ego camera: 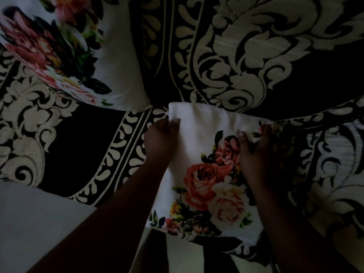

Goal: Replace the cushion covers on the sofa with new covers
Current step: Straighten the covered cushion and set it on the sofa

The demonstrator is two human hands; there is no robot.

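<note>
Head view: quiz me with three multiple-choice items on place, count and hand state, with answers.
1. Where does the other flowered cushion lie?
A. upper left, against the sofa back
B. on the floor
C. under the right hand

2. How many flowered cushions are in view?
A. one
B. two
C. four

3. What are the hands doing?
A. hanging idle
B. both gripping the near cushion's top edge
C. only the left touches it

Answers:
1 A: it leans on the patterned sofa at upper left.
2 B: one at upper left, one near cushion at centre.
3 B: the left hand and right hand each curl over a top corner.
</note>
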